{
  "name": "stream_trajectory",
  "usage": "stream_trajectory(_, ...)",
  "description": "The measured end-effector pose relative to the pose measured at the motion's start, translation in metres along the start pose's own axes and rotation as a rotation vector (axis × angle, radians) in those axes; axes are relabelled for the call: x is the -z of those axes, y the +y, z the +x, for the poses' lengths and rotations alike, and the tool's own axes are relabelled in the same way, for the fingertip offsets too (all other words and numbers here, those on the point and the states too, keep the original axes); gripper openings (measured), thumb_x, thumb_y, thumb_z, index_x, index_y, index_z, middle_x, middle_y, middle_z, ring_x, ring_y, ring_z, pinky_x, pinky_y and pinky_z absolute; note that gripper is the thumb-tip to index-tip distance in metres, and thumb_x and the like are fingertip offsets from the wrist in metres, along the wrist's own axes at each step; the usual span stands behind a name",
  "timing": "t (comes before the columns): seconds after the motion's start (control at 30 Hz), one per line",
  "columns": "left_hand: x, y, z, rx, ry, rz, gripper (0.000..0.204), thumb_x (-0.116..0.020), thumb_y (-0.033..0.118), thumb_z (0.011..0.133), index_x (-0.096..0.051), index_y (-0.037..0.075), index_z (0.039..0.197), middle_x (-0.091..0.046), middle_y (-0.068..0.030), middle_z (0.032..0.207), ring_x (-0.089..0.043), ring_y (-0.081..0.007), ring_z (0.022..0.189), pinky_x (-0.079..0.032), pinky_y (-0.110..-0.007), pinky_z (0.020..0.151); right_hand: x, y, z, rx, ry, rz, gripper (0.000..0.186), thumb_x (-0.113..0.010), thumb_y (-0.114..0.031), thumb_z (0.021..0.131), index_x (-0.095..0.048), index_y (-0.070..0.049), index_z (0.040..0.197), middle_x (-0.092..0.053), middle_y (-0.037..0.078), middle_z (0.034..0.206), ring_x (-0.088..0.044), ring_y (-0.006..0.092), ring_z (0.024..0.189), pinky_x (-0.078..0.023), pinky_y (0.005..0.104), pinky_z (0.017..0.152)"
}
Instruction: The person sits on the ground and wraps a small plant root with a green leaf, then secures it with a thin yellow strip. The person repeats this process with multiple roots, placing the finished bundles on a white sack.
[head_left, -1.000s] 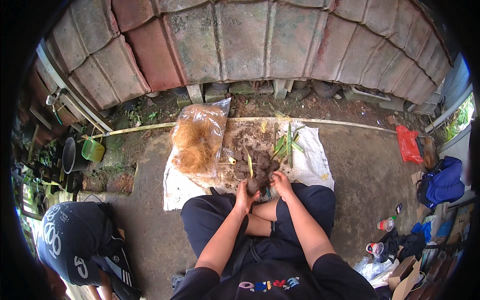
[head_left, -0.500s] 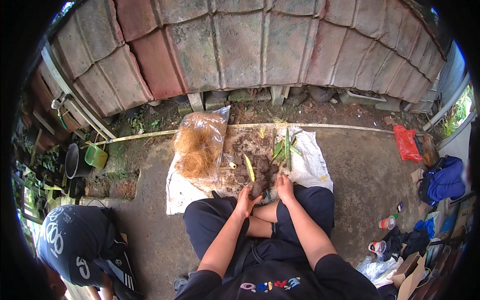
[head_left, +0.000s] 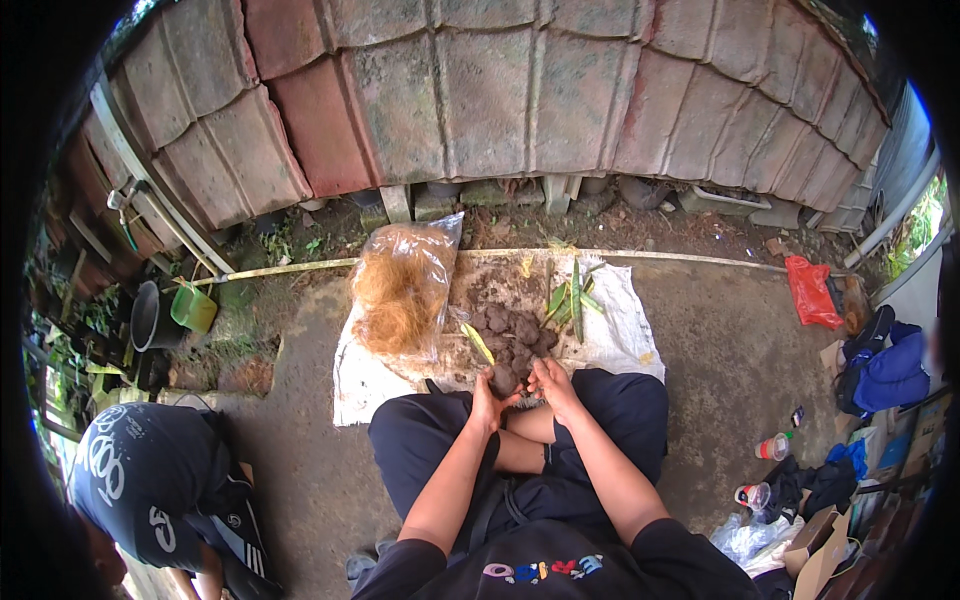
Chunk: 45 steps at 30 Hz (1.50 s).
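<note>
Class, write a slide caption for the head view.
The left hand holds an earthy lump, with green leaves beyond on white sheeting.

Both forearms [head_left: 447, 484] are extended forward; the left hand [head_left: 486, 402] is cupped, the right hand [head_left: 556, 387] held near it, fingers [head_left: 541, 372] bent.

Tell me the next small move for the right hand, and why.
Probably use the right hand to press the mud ball gently near the leaf: the left hand cups the ball, the leaf leans left with its lower end at the ball, and the right hand is close by.
</note>
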<state>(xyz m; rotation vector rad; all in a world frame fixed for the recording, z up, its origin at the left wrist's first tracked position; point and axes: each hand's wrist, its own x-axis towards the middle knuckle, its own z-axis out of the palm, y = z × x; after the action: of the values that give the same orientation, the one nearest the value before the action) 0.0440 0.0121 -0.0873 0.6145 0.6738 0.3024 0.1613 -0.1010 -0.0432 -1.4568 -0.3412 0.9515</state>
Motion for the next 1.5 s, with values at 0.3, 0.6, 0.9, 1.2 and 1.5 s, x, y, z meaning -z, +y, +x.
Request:
stream_trajectory(0.3, -0.02, 0.019, -0.011, -0.143, 0.071, 0.093, 0.044, -0.037, 0.045, 0.1, -0.038, 0.018, 0.135, -0.059, -0.0081, 0.116, -0.066, -0.0245, 0.087, -0.051, -0.035, 0.069, -0.002, -0.005, -0.004, 0.022, 0.104, -0.003, 0.026, -0.052, -0.034, 0.101, -0.054, -0.008, 0.097, -0.061, 0.001, 0.08, -0.056, 0.0073, 0.065, -0.041, 0.0205, 0.056)
stream_trajectory(0.6, -0.019, 0.025, -0.008, -0.173, 0.062, 0.031, 0.039, -0.035, 0.037, 0.102, -0.038, 0.015, 0.135, -0.062, -0.0079, 0.11, -0.069, -0.0222, 0.08, -0.053, -0.031, 0.063, -0.009, -0.006, -0.002, 0.147, 0.092, -0.109, 0.023, -0.053, -0.025, 0.101, -0.055, -0.005, 0.088, -0.055, 0.0, 0.072, -0.052, 0.0073, 0.066, -0.041, 0.0235, 0.06)
stream_trajectory(0.9, -0.022, 0.036, -0.007, -0.216, 0.048, -0.031, 0.039, -0.032, 0.039, 0.102, -0.042, 0.014, 0.13, -0.062, -0.0065, 0.108, -0.069, -0.0213, 0.08, -0.052, -0.029, 0.06, -0.022, -0.025, 0.005, 0.176, 0.036, -0.134, 0.025, -0.052, -0.023, 0.1, -0.053, -0.007, 0.082, -0.052, -0.001, 0.068, -0.05, 0.0073, 0.065, -0.038, 0.0232, 0.061)
stream_trajectory(1.2, -0.026, 0.048, -0.007, -0.207, 0.101, -0.041, 0.045, -0.029, 0.052, 0.101, -0.047, 0.018, 0.124, -0.063, -0.0012, 0.106, -0.065, -0.0161, 0.08, -0.045, -0.028, 0.062, -0.024, -0.032, 0.014, 0.085, -0.047, -0.093, 0.026, -0.05, -0.03, 0.101, -0.059, -0.006, 0.099, -0.064, 0.002, 0.08, -0.06, 0.0087, 0.072, -0.044, 0.0218, 0.065)
stream_trajectory(1.5, -0.033, 0.049, 0.0, -0.23, 0.179, -0.067, 0.041, -0.031, 0.045, 0.1, -0.049, 0.017, 0.124, -0.06, -0.0012, 0.107, -0.062, -0.0145, 0.085, -0.047, -0.029, 0.062, -0.036, -0.041, 0.025, 0.132, -0.182, -0.356, 0.015, -0.057, -0.016, 0.098, -0.055, -0.003, 0.105, -0.061, 0.003, 0.089, -0.057, 0.0078, 0.078, -0.047, 0.024, 0.061)
